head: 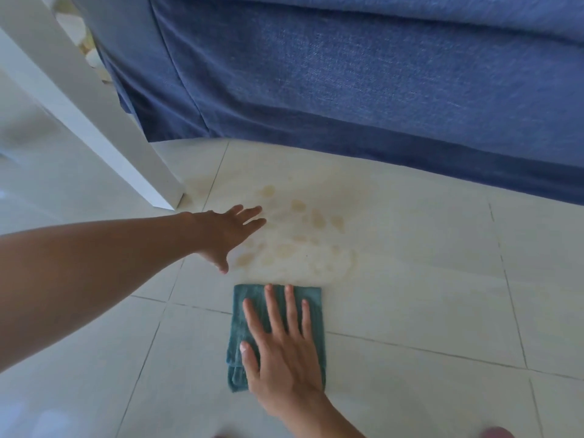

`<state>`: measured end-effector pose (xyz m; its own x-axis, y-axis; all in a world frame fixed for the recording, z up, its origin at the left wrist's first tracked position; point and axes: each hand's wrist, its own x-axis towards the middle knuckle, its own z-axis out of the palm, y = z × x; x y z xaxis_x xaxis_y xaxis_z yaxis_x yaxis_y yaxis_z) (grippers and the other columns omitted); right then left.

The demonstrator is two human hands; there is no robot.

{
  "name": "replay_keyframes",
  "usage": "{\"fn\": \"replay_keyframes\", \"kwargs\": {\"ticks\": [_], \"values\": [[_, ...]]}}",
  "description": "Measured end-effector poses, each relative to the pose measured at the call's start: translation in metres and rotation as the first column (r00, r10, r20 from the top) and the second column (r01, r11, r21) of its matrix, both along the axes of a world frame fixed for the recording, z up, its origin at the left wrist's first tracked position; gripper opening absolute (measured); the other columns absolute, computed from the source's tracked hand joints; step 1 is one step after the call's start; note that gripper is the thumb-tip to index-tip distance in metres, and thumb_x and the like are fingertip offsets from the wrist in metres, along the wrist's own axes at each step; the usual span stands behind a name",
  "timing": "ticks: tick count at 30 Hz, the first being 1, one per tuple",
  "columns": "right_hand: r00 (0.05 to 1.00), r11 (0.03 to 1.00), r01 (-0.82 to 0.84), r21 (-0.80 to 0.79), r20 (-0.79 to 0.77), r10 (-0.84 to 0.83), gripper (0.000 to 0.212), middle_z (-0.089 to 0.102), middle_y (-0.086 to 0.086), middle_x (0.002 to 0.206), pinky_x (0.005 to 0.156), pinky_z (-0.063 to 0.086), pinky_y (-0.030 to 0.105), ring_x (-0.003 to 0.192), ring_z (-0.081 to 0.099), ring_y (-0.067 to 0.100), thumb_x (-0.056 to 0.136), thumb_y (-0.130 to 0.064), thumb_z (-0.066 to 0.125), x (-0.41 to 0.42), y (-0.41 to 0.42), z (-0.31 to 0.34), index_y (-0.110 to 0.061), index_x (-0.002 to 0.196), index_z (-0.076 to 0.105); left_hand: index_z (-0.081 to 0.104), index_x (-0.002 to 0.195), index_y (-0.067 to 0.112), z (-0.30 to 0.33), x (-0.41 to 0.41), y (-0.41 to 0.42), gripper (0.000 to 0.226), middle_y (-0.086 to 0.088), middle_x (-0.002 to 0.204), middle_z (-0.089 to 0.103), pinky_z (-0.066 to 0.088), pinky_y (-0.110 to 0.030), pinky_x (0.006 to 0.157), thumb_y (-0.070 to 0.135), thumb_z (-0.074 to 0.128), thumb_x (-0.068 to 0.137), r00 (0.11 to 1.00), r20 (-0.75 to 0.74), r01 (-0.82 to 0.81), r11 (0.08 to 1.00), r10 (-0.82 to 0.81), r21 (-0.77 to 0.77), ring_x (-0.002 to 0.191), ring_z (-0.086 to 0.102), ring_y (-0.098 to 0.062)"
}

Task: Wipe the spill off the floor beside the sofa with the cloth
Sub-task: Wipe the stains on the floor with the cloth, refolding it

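A pale yellowish spill [294, 235] lies in smeared blotches on the white tiled floor, just in front of the blue sofa [363, 74]. A folded teal cloth [249, 314] lies flat on the tiles just below the spill's near edge. My right hand [284, 352] presses flat on the cloth, fingers spread and pointing toward the spill. My left hand [227, 232] is stretched out with its fingers apart at the spill's left edge, low over the floor, holding nothing.
A white furniture leg [94, 99] slants down to the floor left of the spill, close to the sofa's corner. White tiles with dark grout lines [426, 349] stretch right and toward me.
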<state>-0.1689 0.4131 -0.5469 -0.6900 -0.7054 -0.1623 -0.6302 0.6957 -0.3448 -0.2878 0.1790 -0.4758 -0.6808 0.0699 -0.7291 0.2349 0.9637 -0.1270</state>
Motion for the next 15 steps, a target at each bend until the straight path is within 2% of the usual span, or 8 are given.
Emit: {"fn": "replay_keyframes", "kwargs": {"ticks": [3,5,6,8,10,11,13,15], "values": [[0.961,0.962,-0.273,0.002,-0.05,0.273,0.069,0.016,-0.001,0.168,0.117,0.009,0.052,0.155,0.013,0.03,0.09,-0.057,0.047,0.012,0.032,-0.004,-0.04,0.154,0.028,-0.02,0.155,0.021,-0.002,0.002,-0.003,0.129,0.0,0.161,-0.031,0.041,-0.05,0.11,0.043,0.081,0.077,1.0,0.01,0.015,1.0,-0.015,-0.017,0.153,-0.011,-0.029],[0.945,0.947,-0.321,0.005,-0.062,0.321,0.072,0.013,-0.007,0.169,0.118,0.007,0.049,0.155,0.011,0.024,0.089,-0.059,0.047,0.0,0.051,-0.006,-0.042,0.155,0.024,-0.02,0.155,0.021,-0.002,0.003,-0.006,0.13,-0.001,0.162,-0.03,0.042,-0.049,0.109,0.043,0.081,0.076,1.0,0.008,0.013,1.0,-0.013,-0.022,0.153,-0.009,-0.03],[0.957,0.96,-0.279,0.014,-0.076,0.28,0.072,0.012,-0.008,0.168,0.118,0.007,0.048,0.156,0.01,0.023,0.09,-0.06,0.046,-0.008,0.052,-0.007,-0.041,0.156,0.023,-0.019,0.155,0.021,-0.002,0.003,-0.008,0.13,-0.002,0.162,-0.029,0.042,-0.049,0.109,0.043,0.081,0.076,1.0,0.002,0.002,1.0,-0.002,-0.018,0.153,-0.009,-0.03],[0.994,0.998,-0.058,0.038,-0.087,0.061,0.071,0.012,-0.007,0.168,0.119,0.007,0.05,0.156,0.01,0.025,0.091,-0.059,0.043,-0.023,0.033,-0.005,-0.038,0.156,0.025,-0.019,0.155,0.021,-0.003,0.005,-0.012,0.129,-0.002,0.162,-0.029,0.042,-0.049,0.109,0.04,0.081,0.076,0.999,-0.011,-0.036,0.999,0.036,-0.006,0.153,-0.009,-0.029],[0.983,0.984,0.178,0.032,-0.041,-0.177,0.068,0.011,-0.004,0.168,0.12,0.005,0.053,0.156,0.005,0.028,0.094,-0.056,0.039,-0.027,0.001,-0.002,-0.036,0.157,0.025,-0.019,0.156,0.021,-0.004,0.007,-0.017,0.129,-0.001,0.162,-0.029,0.041,-0.048,0.11,0.041,0.081,0.076,0.998,-0.015,-0.057,0.998,0.057,-0.008,0.153,-0.009,-0.029],[0.972,0.971,0.236,0.024,-0.017,-0.236,0.066,0.009,-0.002,0.168,0.12,0.005,0.054,0.156,0.002,0.029,0.095,-0.055,0.037,-0.025,-0.013,-0.001,-0.035,0.157,0.024,-0.019,0.156,0.021,-0.005,0.009,-0.021,0.129,-0.001,0.162,-0.029,0.041,-0.048,0.111,0.042,0.081,0.076,0.998,-0.012,-0.068,0.998,0.068,-0.011,0.153,-0.009,-0.029],[0.975,0.975,0.222,0.01,-0.007,-0.221,0.065,0.009,0.001,0.168,0.119,0.006,0.056,0.156,0.001,0.031,0.096,-0.054,0.036,-0.015,-0.026,-0.004,-0.034,0.157,0.024,-0.019,0.156,0.021,-0.004,0.012,-0.027,0.13,-0.002,0.162,-0.029,0.039,-0.048,0.112,0.043,0.081,0.076,0.995,0.005,-0.096,0.995,0.096,-0.012,0.153,-0.009,-0.029],[0.999,0.999,0.045,0.008,-0.023,-0.044,0.067,0.01,-0.001,0.169,0.119,0.007,0.055,0.156,0.002,0.03,0.095,-0.055,0.039,-0.01,-0.013,-0.007,-0.036,0.157,0.023,-0.019,0.156,0.021,-0.004,0.013,-0.03,0.13,-0.003,0.162,-0.029,0.037,-0.048,0.113,0.043,0.082,0.075,0.993,0.014,-0.116,0.993,0.116,-0.01,0.153,-0.009,-0.03]]}}
